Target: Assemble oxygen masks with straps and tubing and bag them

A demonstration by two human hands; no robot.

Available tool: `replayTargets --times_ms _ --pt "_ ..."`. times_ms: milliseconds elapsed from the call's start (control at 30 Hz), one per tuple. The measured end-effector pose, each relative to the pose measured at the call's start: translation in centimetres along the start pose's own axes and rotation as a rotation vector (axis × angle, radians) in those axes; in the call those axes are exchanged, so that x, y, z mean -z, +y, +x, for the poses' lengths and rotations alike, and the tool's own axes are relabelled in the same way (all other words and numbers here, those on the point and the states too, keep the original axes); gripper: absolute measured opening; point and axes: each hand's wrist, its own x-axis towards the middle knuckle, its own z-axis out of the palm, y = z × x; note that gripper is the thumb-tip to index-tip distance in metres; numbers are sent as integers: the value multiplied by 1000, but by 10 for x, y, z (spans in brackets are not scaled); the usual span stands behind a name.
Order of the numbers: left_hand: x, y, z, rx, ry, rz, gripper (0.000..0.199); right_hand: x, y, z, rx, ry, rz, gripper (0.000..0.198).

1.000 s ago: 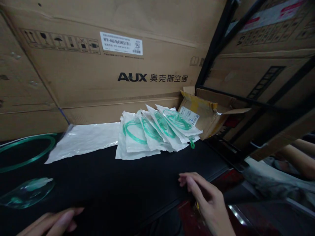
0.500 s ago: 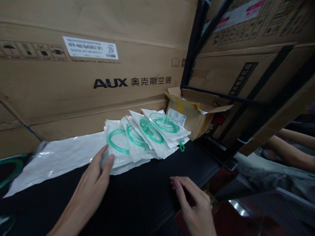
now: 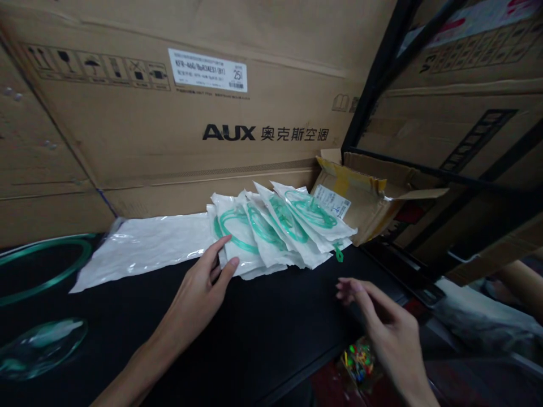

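Several white packets (image 3: 311, 257) with green tubing visible through them lie in an overlapping row on a black surface (image 3: 271, 316). My left hand (image 3: 199, 288) touches the leftmost packet (image 3: 241, 223), its index finger and thumb apart on the near left part. The other left fingers are partly hidden under the hand. To the right and nearer, my right hand (image 3: 386, 322) hovers with curled fingers and the thumb close to them; nothing shows in it. A long white plastic sheet or bag (image 3: 153, 243) lies left of the packets. A small green loop (image 3: 338, 253) sticks out at the right end.
An open cardboard box (image 3: 365, 198) stands behind the right end of the row. Large AUX cartons (image 3: 169, 147) rise behind. At left lie a coil of green tubing (image 3: 46, 271) and a clear mask-like piece (image 3: 46, 345). Another person's arm (image 3: 521, 282) shows at far right.
The view has swung left, bringing the tubing coil and the clear piece further into sight. My left fingers reach further over the leftmost packet. My right hand is a little further from the row.
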Motion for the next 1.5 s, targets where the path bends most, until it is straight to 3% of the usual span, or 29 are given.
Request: replayTargets --times_ms 67,167,267,500,633,833,1000,1100,1233,1500 --pt "0 -1 1 -10 -24 -35 69 7 2 25 66 35 -111 28" --pt "1 -3 3 -15 1 -28 71 13 7 63 280 33 -286 28" --pt "5 -4 4 -11 63 38 68 12 13 86 336 28 -346 28" --pt "13 -4 3 -73 229 49 50 1 24 81 344 80 -368 35" --pt "13 -2 3 -81 231 34 45 -5 27 83 334 116 -371 41" --pt "12 -2 4 -80 274 -31 42 -11 32 93 357 41 -387 39" --pt "9 -5 3 -20 261 -129 42 -17 33 103 411 -133 -407 40" --pt "6 -8 2 -13 217 -175 41 -23 33 110 384 -185 -424 46" --pt "4 -10 0 -42 211 -167 38 -29 30 120 298 -129 -429 51" --pt "19 -28 10 -149 252 286 43 -14 -2 137 45 95 -450 49"
